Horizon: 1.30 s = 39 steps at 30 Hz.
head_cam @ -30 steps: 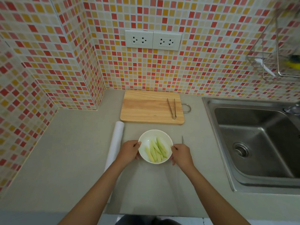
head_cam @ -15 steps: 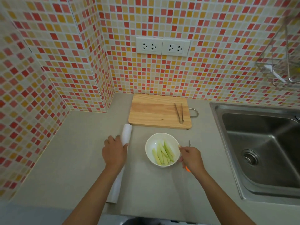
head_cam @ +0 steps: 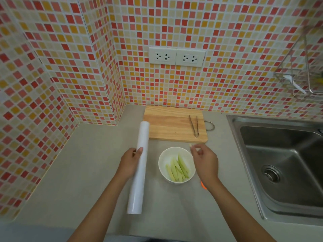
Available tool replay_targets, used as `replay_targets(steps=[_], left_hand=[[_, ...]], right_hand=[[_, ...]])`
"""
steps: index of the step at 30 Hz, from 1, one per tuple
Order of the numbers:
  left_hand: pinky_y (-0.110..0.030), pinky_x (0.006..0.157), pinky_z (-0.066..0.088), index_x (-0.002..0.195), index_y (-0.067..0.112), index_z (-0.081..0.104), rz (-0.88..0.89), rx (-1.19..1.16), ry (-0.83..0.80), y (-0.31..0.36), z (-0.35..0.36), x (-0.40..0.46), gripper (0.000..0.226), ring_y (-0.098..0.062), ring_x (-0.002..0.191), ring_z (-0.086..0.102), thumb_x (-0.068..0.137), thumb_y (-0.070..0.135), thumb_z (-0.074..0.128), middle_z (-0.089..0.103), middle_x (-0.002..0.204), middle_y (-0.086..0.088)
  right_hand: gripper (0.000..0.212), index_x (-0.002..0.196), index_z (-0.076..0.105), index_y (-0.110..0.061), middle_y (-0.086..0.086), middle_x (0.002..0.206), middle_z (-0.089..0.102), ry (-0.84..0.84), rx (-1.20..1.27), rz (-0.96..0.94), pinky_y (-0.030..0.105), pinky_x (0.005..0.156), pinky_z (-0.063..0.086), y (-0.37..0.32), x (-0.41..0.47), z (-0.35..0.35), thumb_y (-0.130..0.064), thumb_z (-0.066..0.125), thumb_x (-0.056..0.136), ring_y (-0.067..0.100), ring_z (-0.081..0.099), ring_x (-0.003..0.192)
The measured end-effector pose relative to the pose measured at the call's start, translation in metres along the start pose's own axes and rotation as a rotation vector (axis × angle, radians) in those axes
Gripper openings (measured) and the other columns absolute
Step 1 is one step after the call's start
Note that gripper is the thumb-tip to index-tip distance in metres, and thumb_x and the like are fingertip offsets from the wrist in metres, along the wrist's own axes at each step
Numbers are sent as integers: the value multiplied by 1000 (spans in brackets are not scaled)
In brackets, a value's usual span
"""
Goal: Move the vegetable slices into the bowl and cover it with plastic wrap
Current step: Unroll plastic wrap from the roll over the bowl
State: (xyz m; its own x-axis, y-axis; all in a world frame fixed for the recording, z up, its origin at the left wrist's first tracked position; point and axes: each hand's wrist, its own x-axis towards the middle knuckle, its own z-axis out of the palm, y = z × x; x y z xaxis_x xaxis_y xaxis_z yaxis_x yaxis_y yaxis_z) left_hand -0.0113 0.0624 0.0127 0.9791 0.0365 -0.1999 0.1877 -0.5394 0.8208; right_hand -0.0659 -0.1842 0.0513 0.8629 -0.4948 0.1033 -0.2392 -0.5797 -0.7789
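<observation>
White bowl (head_cam: pixel 176 165) is sitting between my hands, vegetable slices (head_cam: pixel 177 167) inside | left hand (head_cam: pixel 130 163) is gripping plastic wrap roll (head_cam: pixel 139 172) | right hand (head_cam: pixel 205 161) is hovering loosely curled (holding nothing visible) | I'm judging: pull film taut over rim.

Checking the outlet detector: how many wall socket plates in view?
2. The left socket plate and the right socket plate sit side by side on the tiled back wall, above the cutting board. None looks hidden.
</observation>
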Motion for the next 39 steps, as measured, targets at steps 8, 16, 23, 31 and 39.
replay_targets(steps=[8,16,23,31,39], left_hand=[[-28,70,39,107,7,45,223,-184,-150,84,25,-27,38,-16,81,52,100,42,35,54,91,-2],[-27,60,37,98,15,41,196,-186,-105,99,44,-48,32,-11,72,52,101,44,28,55,86,-2],[-29,59,39,96,17,39,198,-179,-84,98,46,-52,30,-15,71,54,100,45,30,55,83,-2],[-30,68,44,106,19,42,163,-199,-89,91,43,-55,31,-18,84,59,99,48,31,60,96,-4],[-28,67,45,109,23,40,155,-164,-102,86,41,-59,29,-10,87,59,99,48,30,57,95,7]], right_hand=[[45,80,47,-12,-2,66,51,-258,87,-30,38,60,44,-77,42,30,-49,29,98,28,58,69],[34,73,45,-8,-3,59,42,-161,108,-86,31,54,26,-74,49,29,-19,30,101,10,37,53],[33,72,37,-13,-5,59,37,-144,71,-160,30,50,24,-72,44,30,-26,32,101,9,33,52],[21,86,49,-8,3,71,54,-232,449,73,23,43,37,-72,51,30,-24,43,98,15,46,50],[21,71,60,-16,-3,70,58,-301,750,299,22,49,35,-74,62,26,-8,56,91,11,44,50]])
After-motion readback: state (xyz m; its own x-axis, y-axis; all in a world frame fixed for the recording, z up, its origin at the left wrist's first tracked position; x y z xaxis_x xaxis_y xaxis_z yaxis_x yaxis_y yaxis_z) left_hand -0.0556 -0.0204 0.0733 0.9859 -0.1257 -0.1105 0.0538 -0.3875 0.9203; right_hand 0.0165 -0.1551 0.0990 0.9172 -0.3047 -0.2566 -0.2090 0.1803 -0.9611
